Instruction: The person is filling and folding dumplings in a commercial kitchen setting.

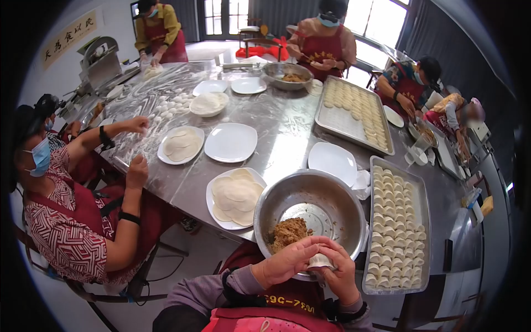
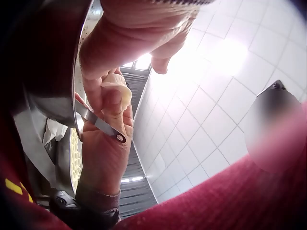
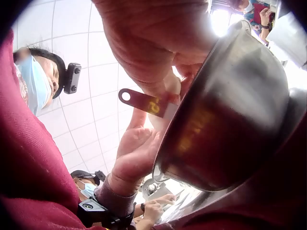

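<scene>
Over the near rim of a steel mixing bowl, both hands meet around a pale dumpling. My left hand curls its fingers over the far side of it. My right hand pinches its edge, the thumb lying along the dough in the left wrist view. A flat metal strip with a hole in its end also sits in the right hand; its other end is hidden. Brown filling is heaped in the bowl's near left part. Round wrappers lie stacked on a plate left of the bowl.
A tray of dumplings in rows stands right of the bowl, a second tray farther back. White plates and wrapper stacks are on the steel table. A person sits at the left; others work around the table.
</scene>
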